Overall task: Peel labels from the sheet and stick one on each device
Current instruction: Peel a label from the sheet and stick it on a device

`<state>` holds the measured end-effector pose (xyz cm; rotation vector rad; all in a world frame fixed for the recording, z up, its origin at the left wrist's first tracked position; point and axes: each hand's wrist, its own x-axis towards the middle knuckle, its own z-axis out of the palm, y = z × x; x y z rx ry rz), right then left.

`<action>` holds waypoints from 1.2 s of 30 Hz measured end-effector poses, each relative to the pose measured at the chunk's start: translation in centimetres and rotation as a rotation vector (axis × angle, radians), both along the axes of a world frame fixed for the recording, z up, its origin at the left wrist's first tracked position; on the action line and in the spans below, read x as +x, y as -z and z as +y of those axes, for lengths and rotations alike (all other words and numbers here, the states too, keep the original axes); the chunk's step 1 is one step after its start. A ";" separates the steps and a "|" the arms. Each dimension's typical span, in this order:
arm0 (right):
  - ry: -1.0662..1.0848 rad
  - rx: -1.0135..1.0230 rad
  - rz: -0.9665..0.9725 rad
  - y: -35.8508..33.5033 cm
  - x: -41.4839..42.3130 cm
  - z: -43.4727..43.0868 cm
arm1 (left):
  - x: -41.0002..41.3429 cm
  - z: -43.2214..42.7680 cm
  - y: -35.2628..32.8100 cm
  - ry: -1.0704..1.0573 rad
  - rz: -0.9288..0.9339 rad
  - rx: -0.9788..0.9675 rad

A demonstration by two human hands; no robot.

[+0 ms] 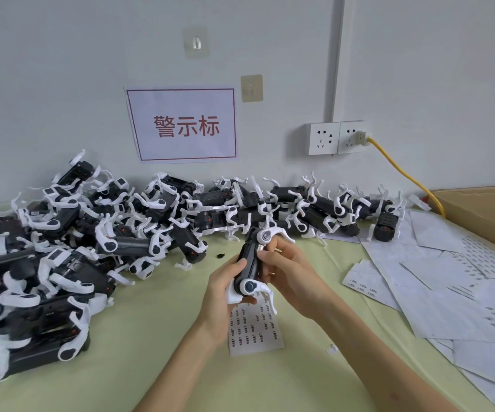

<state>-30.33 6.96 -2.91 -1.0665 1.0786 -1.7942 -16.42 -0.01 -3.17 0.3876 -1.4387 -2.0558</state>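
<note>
While gripped by left hand and right hand, black device; behind, wall sign "警示标".

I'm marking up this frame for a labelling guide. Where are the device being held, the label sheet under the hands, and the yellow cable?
held device (250, 264), head view, on its black body between the hands.
label sheet (255, 331), head view, on its printed middle.
yellow cable (403, 171), head view, mid-run along the wall.

A device is sitting between the fingers of both hands, above the tabletop. A label sheet is lying just below them, a device pile left, spent sheets right.
</note>
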 end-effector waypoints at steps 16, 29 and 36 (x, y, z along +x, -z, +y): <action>0.429 -0.112 0.157 -2.0 -3.3 1.5 | 0.0 -1.3 0.3 -0.106 -0.142 -0.022; -0.190 0.402 0.603 -2.1 -6.6 5.9 | -0.4 -0.6 -0.2 0.016 -0.290 0.068; -0.129 0.465 0.376 -1.8 -8.4 8.1 | -1.0 -1.3 1.1 -0.181 -0.311 -0.027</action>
